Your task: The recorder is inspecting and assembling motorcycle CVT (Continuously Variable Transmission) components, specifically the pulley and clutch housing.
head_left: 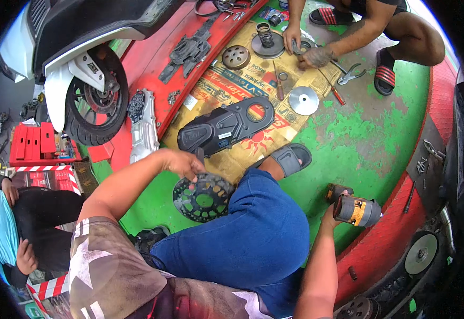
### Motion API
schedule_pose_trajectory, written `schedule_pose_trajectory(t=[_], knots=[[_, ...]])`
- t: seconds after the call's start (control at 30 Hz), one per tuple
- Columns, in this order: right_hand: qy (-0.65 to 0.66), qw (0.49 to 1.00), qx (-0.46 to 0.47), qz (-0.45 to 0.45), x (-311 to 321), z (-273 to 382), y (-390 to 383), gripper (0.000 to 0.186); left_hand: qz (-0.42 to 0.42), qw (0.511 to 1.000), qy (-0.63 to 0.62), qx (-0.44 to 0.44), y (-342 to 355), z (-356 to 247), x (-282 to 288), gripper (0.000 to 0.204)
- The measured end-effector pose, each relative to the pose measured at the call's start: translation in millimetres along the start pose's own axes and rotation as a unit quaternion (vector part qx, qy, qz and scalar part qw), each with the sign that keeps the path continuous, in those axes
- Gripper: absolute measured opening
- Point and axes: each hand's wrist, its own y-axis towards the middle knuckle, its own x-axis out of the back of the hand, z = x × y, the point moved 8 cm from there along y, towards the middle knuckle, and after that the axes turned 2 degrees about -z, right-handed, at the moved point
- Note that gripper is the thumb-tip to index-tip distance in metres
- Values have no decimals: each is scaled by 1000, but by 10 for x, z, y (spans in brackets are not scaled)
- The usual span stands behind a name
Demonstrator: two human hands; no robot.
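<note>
My left hand [181,164] is closed at the upper rim of a dark, perforated brake disc [222,201], slightly blurred. The disc hangs beside my bent knee, and green floor shows through its centre hole. Out to the right, my right hand [329,217] grips a power tool [367,212] with a grey and black cylindrical body and an orange-yellow band. Its exact kind is unclear, and a dark block [339,192] shows just beyond it. A black engine side cover [226,127] lies ahead of my left hand on flattened cardboard.
Across the cardboard [205,95], another person's hands [317,56] work on a part beside a pulley with a spring [266,42]. Nearby lie a clutch bell [236,57], a silver disc [303,100], a screwdriver [280,87] and pliers [351,74]. A scooter wheel [96,98] stands left.
</note>
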Motion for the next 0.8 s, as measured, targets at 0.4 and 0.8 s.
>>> schedule_pose_trajectory(t=[0.4,0.8], knots=[[-77,995,-59,-31,67,100,37,34,165,952,240,98,1122,614,-517,39],[70,972,-216,57,-397,73,-256,50,73,863,499,-30,1254,-1087,103,39]])
